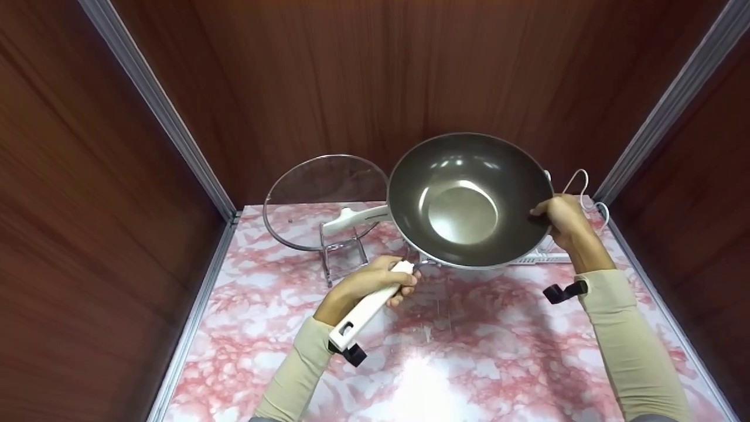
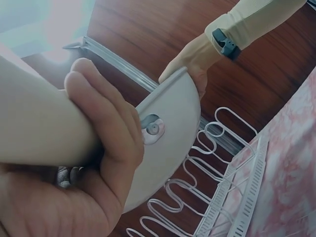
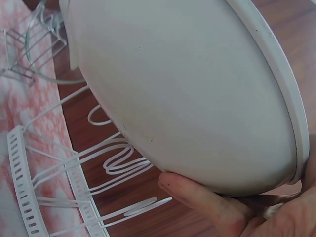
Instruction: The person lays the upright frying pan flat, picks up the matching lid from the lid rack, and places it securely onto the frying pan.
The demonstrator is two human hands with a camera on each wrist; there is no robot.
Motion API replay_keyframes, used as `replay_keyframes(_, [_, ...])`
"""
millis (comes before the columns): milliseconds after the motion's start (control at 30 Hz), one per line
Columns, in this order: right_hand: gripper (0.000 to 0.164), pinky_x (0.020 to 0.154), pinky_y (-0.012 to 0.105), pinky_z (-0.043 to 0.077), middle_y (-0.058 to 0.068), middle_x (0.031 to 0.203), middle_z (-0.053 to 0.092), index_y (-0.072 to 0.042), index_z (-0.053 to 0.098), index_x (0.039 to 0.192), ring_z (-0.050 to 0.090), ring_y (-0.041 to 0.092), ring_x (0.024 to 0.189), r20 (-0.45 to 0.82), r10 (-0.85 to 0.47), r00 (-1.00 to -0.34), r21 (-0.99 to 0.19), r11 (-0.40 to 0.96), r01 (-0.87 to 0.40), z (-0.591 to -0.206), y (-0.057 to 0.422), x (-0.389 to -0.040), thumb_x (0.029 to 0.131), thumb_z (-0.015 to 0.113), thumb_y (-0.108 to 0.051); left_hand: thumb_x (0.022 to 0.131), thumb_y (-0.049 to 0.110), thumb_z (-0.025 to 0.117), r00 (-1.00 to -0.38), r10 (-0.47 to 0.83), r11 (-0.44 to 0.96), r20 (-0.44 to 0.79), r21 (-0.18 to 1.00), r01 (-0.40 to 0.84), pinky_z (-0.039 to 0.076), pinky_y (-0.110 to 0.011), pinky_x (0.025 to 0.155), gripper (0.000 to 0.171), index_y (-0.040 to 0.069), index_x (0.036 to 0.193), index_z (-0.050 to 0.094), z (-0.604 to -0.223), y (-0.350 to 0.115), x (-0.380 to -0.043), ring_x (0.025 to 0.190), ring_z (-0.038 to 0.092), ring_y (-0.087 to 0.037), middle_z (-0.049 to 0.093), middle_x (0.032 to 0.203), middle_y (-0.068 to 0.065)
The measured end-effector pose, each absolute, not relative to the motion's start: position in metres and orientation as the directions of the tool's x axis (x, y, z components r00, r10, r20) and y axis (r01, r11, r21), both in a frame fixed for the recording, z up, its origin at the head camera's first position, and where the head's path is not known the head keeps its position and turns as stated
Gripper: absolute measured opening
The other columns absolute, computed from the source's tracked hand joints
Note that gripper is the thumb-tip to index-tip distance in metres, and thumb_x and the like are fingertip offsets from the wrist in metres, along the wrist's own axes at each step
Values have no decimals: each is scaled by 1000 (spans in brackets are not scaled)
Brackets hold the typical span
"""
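A wok [image 1: 466,199] with a dark, glossy inside and a pale outside is held up, its inside facing the head camera. My left hand [image 1: 375,281] grips its white handle [image 1: 366,313], fingers curled round it near the wok. In the left wrist view the handle mount [image 2: 153,129] shows on the wok's pale wall. My right hand [image 1: 565,220] pinches the right rim, thumb inside; in the right wrist view its fingers [image 3: 197,197] lie against the pale outside [image 3: 197,98]. Behind the wok, a white wire rack [image 3: 24,182] is mostly hidden in the head view.
At the left a clear glass lid [image 1: 304,193] leans upright on a metal wire stand [image 1: 325,264], with a white handle piece [image 1: 351,220] in front of the glass. Brown wood-grain panels [image 1: 351,70] rise at the back and sides of the red-and-white marbled table [image 1: 246,334].
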State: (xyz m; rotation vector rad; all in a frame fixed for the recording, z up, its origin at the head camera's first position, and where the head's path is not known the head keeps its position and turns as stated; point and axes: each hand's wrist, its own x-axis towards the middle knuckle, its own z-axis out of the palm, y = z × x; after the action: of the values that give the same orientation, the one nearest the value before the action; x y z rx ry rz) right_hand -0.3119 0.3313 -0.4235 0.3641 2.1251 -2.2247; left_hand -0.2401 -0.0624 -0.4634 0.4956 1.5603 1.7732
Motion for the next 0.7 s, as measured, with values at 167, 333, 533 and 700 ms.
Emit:
replay_keyframes(167, [20, 64, 24, 62, -2, 79, 61, -3, 56, 93, 66, 10, 71, -203, 113, -973, -977, -94, 193, -428, 333, -311, 88, 51, 15, 99, 6, 63, -661, 737, -16, -138, 975, -222, 49, -17, 47, 14, 2, 112, 61, -462, -69, -243, 53, 56, -6, 62, 78, -2])
replay_keyframes(333, [20, 61, 25, 61, -2, 75, 62, -3, 53, 96, 67, 10, 67, -203, 111, -973, -974, -121, 190, -429, 333, -308, 89, 49, 15, 99, 7, 64, -664, 733, 20, -151, 979, -201, 49, -18, 47, 16, 3, 111, 55, -462, -76, -243, 51, 57, -7, 64, 80, -4])
replay_keyframes(533, [20, 60, 26, 62, -2, 74, 64, -3, 56, 93, 70, 11, 65, -207, 122, -971, -971, -146, 189, -429, 330, -300, 87, 49, 15, 98, 7, 65, -665, 728, 57, -168, 981, -186, 51, -20, 49, 23, 2, 117, 53, -460, -84, -239, 54, 60, -9, 65, 83, -5])
replay_keyframes(700, [23, 59, 25, 62, -2, 71, 64, -6, 61, 81, 70, 11, 64, -189, 144, -971, -975, -141, 169, -432, 327, -294, 86, 51, 14, 97, 6, 68, -668, 720, 79, -188, 978, -191, 52, -20, 50, 37, 0, 129, 50, -459, -91, -233, 56, 61, -11, 65, 86, -7])
